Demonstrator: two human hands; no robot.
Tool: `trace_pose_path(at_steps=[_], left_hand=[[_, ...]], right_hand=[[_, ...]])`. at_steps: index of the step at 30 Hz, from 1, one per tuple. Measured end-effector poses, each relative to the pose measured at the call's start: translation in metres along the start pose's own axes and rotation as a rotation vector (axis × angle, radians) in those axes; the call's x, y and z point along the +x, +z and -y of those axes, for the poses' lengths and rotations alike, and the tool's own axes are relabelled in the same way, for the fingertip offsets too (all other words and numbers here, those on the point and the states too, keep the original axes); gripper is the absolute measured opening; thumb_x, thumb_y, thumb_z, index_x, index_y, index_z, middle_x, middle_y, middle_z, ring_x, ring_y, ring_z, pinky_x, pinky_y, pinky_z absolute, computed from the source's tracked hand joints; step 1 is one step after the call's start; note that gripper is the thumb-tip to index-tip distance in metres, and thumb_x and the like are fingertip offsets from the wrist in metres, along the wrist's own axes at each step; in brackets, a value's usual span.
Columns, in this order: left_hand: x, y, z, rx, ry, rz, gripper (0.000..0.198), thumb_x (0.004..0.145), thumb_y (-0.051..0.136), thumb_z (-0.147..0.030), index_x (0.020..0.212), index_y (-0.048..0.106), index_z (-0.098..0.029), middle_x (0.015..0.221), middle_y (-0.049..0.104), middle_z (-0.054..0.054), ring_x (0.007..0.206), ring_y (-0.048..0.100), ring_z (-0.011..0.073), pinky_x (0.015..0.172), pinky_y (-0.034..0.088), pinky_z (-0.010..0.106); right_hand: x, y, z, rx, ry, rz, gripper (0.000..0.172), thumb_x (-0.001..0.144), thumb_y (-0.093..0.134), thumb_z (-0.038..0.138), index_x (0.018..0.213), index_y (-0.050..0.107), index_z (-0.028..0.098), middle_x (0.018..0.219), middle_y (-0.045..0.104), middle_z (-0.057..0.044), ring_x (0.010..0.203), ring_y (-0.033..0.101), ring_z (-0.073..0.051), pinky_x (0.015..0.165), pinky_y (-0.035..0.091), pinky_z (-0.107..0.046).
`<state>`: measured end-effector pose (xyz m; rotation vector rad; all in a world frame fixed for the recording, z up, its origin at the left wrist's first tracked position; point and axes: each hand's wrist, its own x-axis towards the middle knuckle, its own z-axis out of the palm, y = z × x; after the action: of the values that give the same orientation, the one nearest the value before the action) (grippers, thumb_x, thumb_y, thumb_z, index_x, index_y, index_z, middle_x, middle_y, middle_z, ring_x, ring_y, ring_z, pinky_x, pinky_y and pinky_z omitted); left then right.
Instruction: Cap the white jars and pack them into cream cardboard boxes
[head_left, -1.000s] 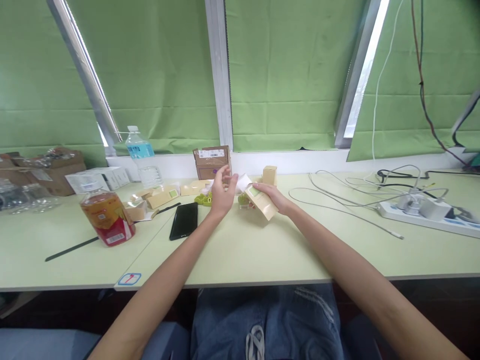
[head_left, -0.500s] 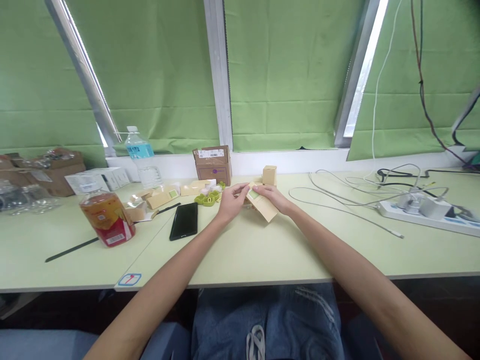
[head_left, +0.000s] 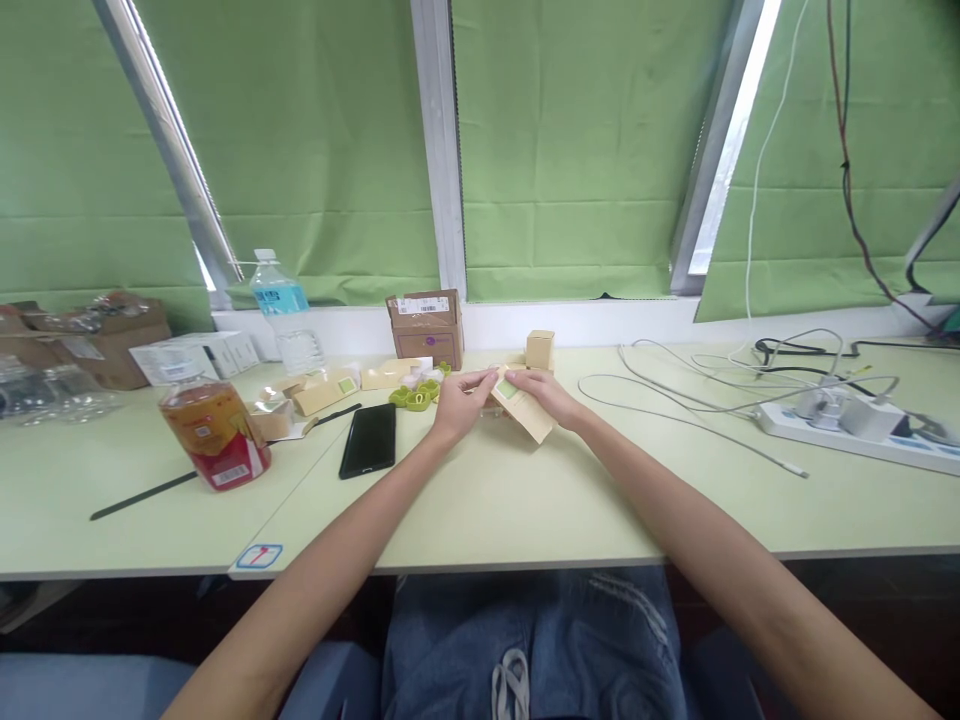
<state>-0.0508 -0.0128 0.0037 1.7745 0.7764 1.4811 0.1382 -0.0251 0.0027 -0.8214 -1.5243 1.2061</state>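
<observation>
A small tan cardboard box (head_left: 529,416) with a green label is held tilted between my two hands, just above the table. My left hand (head_left: 463,402) pinches its far left end with thumb and fingers. From the other side, my right hand (head_left: 550,394) is closed on its right edge, fingers lying over the top. Something clear shows under the box, too hidden to name. Behind my right hand stands a small tan cube box (head_left: 539,350). Left of my left hand lie green plastic pieces (head_left: 411,398) and a black phone (head_left: 367,441).
An orange-red drink bottle (head_left: 217,435) and a water bottle (head_left: 288,315) stand on the left, near opened tan boxes (head_left: 325,393). A brown carton (head_left: 425,330) sits at the back. To the right are loose cables (head_left: 675,400) and a white power strip (head_left: 825,428).
My hands and the tan box stay in nearly the same place, with only a very slight shift of the fingers. The view has moved a little.
</observation>
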Motion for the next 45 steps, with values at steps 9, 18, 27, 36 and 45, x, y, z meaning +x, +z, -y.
trace_pose_path(at_steps=[9, 18, 27, 36, 45], left_hand=[[-0.008, -0.002, -0.006, 0.268, 0.158, 0.029, 0.035, 0.087, 0.075, -0.043, 0.114, 0.082, -0.021, 0.12, 0.077, 0.008, 0.111, 0.075, 0.0316, 0.1, 0.059, 0.046], [-0.008, -0.004, -0.007, 0.363, 0.252, 0.069, 0.03, 0.091, 0.07, -0.043, 0.11, 0.083, -0.024, 0.112, 0.08, 0.006, 0.101, 0.077, 0.0298, 0.089, 0.061, 0.041], [0.01, -0.003, -0.014, 0.015, 0.008, 0.05, 0.044, 0.077, 0.082, -0.052, 0.101, 0.075, -0.015, 0.106, 0.077, 0.013, 0.089, 0.073, 0.024, 0.069, 0.061, 0.031], [0.043, -0.069, 0.003, -0.576, -0.475, -0.391, 0.024, 0.094, 0.048, -0.03, 0.101, 0.065, -0.015, 0.087, 0.069, 0.009, 0.064, 0.063, 0.014, 0.05, 0.05, 0.021], [0.033, -0.054, 0.014, -0.541, -0.755, -0.129, 0.027, 0.095, 0.047, -0.034, 0.104, 0.064, -0.016, 0.077, 0.07, 0.011, 0.048, 0.054, 0.0119, 0.032, 0.026, 0.015]], right_hand=[[0.002, 0.001, -0.003, -0.04, -0.011, -0.005, 0.053, 0.084, 0.073, 0.067, 0.1, 0.078, 0.017, 0.087, 0.079, -0.008, 0.074, 0.073, -0.022, 0.066, 0.06, -0.031], [0.001, 0.006, -0.001, -0.042, -0.022, 0.02, 0.055, 0.085, 0.07, 0.069, 0.099, 0.077, 0.017, 0.083, 0.077, -0.007, 0.072, 0.072, -0.022, 0.067, 0.06, -0.032], [0.007, 0.018, 0.006, -0.107, -0.103, -0.146, 0.065, 0.09, 0.053, 0.08, 0.098, 0.076, 0.02, 0.089, 0.077, -0.007, 0.083, 0.07, -0.022, 0.073, 0.057, -0.031], [0.011, 0.011, -0.027, -0.814, -0.387, -0.197, 0.045, 0.095, 0.061, 0.052, 0.122, 0.072, 0.018, 0.13, 0.068, -0.017, 0.126, 0.059, -0.034, 0.114, 0.043, -0.052], [0.017, 0.028, -0.035, -0.796, -0.298, -0.167, 0.046, 0.084, 0.078, 0.034, 0.126, 0.066, 0.019, 0.12, 0.069, -0.014, 0.112, 0.063, -0.031, 0.1, 0.051, -0.047]])
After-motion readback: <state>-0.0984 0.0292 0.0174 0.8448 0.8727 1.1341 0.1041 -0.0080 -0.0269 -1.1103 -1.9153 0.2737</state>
